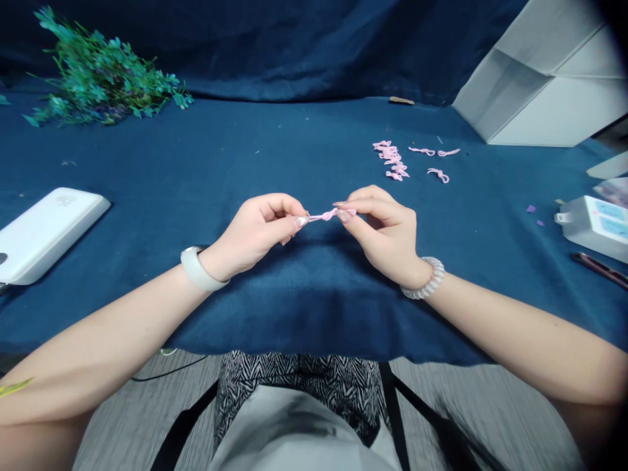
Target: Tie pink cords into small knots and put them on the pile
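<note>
A short pink cord (328, 215) with a knot in its middle stretches between my two hands, above the front part of the blue cloth. My left hand (267, 226) pinches its left end between thumb and fingers. On the other side, my right hand (380, 226) grips the right end, close to the knot, with thumb and forefinger. Farther back and to the right lies a cluster of pink knotted cords (391, 157). Beside that cluster are separate looped pieces, one of them a pink loop (439, 175).
Blue cloth (220, 157) covers the table. A white power bank (52, 232) lies at the left, and a green plant (110, 78) behind it. White boxes (554, 108) stand at the back right. A small white case (596, 226) and a dark pen (599, 268) are at the right edge.
</note>
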`<state>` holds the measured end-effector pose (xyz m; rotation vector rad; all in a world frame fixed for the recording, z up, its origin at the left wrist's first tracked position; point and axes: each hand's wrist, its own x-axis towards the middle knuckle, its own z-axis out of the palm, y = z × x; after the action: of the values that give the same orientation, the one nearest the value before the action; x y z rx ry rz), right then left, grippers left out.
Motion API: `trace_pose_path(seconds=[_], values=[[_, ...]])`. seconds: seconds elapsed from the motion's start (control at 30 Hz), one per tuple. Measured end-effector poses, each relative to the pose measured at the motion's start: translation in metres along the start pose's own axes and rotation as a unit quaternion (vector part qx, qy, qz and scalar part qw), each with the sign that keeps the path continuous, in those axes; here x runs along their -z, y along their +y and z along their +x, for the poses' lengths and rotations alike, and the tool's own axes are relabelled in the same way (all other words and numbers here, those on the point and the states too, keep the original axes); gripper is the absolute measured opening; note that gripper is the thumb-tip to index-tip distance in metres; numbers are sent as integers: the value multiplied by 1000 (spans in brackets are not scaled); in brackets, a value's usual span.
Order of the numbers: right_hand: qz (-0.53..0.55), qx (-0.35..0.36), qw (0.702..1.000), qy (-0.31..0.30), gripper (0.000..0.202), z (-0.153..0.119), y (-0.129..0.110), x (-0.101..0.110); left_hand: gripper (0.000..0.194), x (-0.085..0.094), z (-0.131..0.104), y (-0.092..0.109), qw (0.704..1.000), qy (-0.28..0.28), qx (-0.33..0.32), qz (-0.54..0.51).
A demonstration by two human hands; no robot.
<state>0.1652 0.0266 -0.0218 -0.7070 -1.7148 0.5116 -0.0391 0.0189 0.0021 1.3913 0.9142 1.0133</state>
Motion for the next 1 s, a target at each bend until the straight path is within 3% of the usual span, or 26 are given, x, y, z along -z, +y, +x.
trace_pose_path(seconds=[0.4, 0.57, 0.77, 1.0], values=[[87, -125, 988, 25, 7, 1, 1, -1, 9, -1, 1, 2, 995, 37, 54, -79], [114, -171, 978, 29, 4, 3, 3, -2, 27, -3, 2, 1, 981, 71, 100, -152], [129, -164, 978, -9, 3, 2, 5, -3, 34, -8, 2, -5, 975, 23, 127, -181], [87, -163, 980, -75, 8, 2, 6, -7, 26, -13, 1, -10, 961, -79, 200, -172]])
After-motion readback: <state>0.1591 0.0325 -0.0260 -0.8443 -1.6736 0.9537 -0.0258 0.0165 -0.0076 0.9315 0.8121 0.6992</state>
